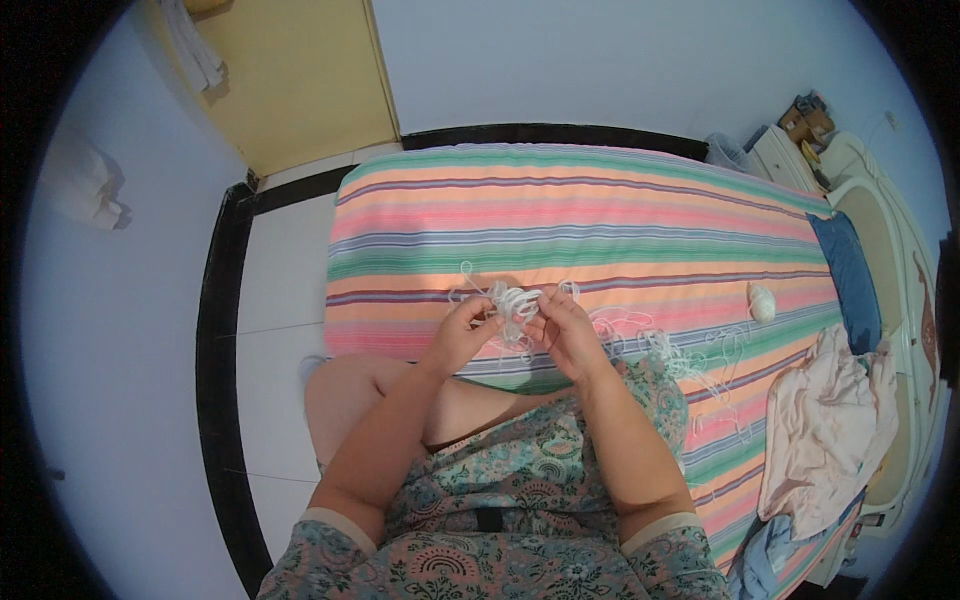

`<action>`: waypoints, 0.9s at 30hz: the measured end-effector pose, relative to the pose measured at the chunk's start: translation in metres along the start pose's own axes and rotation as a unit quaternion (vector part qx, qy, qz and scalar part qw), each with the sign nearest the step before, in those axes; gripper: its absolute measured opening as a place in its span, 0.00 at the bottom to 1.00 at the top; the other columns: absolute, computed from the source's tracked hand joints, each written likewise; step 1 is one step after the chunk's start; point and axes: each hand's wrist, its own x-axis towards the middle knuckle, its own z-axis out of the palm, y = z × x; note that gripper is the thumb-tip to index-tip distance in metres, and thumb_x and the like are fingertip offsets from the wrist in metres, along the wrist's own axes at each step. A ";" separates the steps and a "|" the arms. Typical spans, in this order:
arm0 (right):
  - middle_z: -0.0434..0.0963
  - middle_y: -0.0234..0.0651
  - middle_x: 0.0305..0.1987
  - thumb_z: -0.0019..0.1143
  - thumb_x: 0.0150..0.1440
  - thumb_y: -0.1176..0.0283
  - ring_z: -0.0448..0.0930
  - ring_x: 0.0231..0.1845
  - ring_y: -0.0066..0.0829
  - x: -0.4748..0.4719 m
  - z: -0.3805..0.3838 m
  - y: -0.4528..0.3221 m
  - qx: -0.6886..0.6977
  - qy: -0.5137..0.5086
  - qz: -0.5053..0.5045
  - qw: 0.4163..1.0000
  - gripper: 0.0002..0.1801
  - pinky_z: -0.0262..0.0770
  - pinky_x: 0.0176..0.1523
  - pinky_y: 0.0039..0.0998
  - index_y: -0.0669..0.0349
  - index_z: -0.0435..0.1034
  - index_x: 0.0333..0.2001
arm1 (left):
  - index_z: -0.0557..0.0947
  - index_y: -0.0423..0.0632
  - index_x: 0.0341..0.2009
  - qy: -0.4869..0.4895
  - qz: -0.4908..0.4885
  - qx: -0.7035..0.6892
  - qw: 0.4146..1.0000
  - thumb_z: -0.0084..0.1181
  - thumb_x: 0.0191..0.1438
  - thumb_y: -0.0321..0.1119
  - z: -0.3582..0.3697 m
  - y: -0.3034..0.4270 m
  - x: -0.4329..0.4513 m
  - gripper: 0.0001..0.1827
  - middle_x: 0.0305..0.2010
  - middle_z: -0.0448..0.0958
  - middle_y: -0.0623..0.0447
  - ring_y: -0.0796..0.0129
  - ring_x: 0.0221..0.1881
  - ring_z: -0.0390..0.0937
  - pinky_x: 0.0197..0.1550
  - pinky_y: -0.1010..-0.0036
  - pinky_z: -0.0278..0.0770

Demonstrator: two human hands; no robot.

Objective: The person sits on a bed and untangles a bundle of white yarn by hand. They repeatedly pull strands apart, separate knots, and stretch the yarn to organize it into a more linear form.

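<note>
A tangled bunch of white yarn (516,300) is held up between my two hands, above the striped bedsheet (525,210). My left hand (466,334) pinches its left side with thumb and fingers. On the right side, my right hand (564,330) grips strands between thumb and fingertips. Loose loops stick out above and below the bunch. More loose white yarn (667,352) lies in a tangle on the bed, to the right of my right hand and by my knee. Farther right rests a wound ball of white yarn (762,303).
A blue pillow (847,277) leans by the headboard (870,202). Crumpled pale pink cloth (825,435) and a light blue garment (765,559) lie at the right. A white nightstand (784,161) and a wastebasket (726,152) stand beyond the bed. Tiled floor (281,277) is at the left.
</note>
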 end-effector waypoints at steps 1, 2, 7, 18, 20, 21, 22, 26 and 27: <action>0.72 0.29 0.30 0.43 0.57 0.70 0.76 0.31 0.22 -0.001 0.003 -0.002 0.007 0.008 -0.001 1.000 0.05 0.74 0.34 0.19 0.59 0.64 0.34 | 0.70 0.42 0.44 0.019 -0.015 -0.033 0.999 0.48 0.54 0.33 -0.001 0.001 0.001 0.14 0.37 0.71 0.54 0.75 0.40 0.67 0.39 0.77 0.68; 0.72 0.29 0.29 0.43 0.57 0.70 0.76 0.29 0.21 -0.002 0.006 -0.004 0.014 0.016 -0.002 1.000 0.05 0.73 0.31 0.19 0.59 0.64 0.34 | 0.70 0.42 0.43 0.037 -0.029 -0.067 0.997 0.48 0.54 0.33 -0.001 0.003 0.001 0.13 0.37 0.72 0.54 0.74 0.40 0.68 0.40 0.76 0.68; 0.68 0.26 0.19 0.44 0.56 0.70 0.67 0.18 0.16 0.005 -0.027 -0.009 0.038 0.047 -0.058 0.996 0.05 0.63 0.20 0.17 0.58 0.63 0.31 | 0.70 0.43 0.43 0.079 -0.078 -0.395 0.912 0.42 0.53 0.33 -0.007 0.031 -0.005 0.13 0.40 0.72 0.52 0.69 0.42 0.69 0.45 0.71 0.66; 0.69 0.31 0.42 0.44 0.54 0.74 0.70 0.35 0.17 0.005 0.001 0.010 -0.221 0.033 -0.110 0.968 0.20 0.66 0.40 0.19 0.63 0.59 0.52 | 0.68 0.44 0.44 -0.005 -0.029 -0.549 0.835 0.41 0.51 0.32 -0.013 0.023 -0.004 0.15 0.42 0.71 0.51 0.65 0.44 0.70 0.48 0.69 0.68; 0.71 0.29 0.40 0.45 0.56 0.72 0.69 0.37 0.16 -0.007 0.024 0.000 -0.215 -0.009 -0.060 0.975 0.18 0.65 0.41 0.19 0.62 0.60 0.51 | 0.69 0.44 0.42 0.007 -0.056 -0.527 0.848 0.41 0.52 0.33 -0.005 0.042 -0.007 0.13 0.39 0.71 0.52 0.66 0.41 0.70 0.46 0.71 0.68; 0.71 0.29 0.39 0.45 0.56 0.71 0.70 0.37 0.16 -0.006 0.018 0.004 -0.229 -0.035 -0.030 0.972 0.17 0.65 0.42 0.19 0.62 0.62 0.49 | 0.69 0.44 0.41 0.011 -0.068 -0.515 0.855 0.41 0.53 0.34 -0.002 0.048 -0.008 0.12 0.38 0.71 0.53 0.67 0.39 0.70 0.45 0.72 0.69; 0.72 0.28 0.39 0.46 0.56 0.71 0.70 0.38 0.16 -0.002 0.010 0.012 -0.244 -0.062 0.002 0.968 0.15 0.65 0.43 0.19 0.62 0.63 0.48 | 0.69 0.44 0.40 0.000 -0.074 -0.521 0.850 0.41 0.53 0.35 -0.002 0.043 -0.007 0.12 0.36 0.71 0.54 0.68 0.38 0.70 0.43 0.73 0.69; 0.71 0.25 0.30 0.49 0.54 0.69 0.69 0.31 0.15 0.002 -0.005 0.020 -0.245 -0.013 0.045 0.968 0.09 0.66 0.36 0.19 0.62 0.67 0.38 | 0.71 0.45 0.36 -0.057 -0.058 -0.555 0.828 0.43 0.54 0.38 -0.008 0.024 -0.007 0.11 0.27 0.70 0.57 0.73 0.30 0.69 0.35 0.77 0.70; 0.71 0.25 0.28 0.49 0.54 0.69 0.69 0.29 0.15 0.003 -0.009 0.018 -0.238 0.013 0.044 0.970 0.08 0.66 0.35 0.19 0.61 0.67 0.36 | 0.71 0.46 0.36 -0.077 -0.043 -0.564 0.821 0.43 0.54 0.39 -0.009 0.024 -0.007 0.10 0.25 0.69 0.58 0.74 0.27 0.69 0.33 0.78 0.70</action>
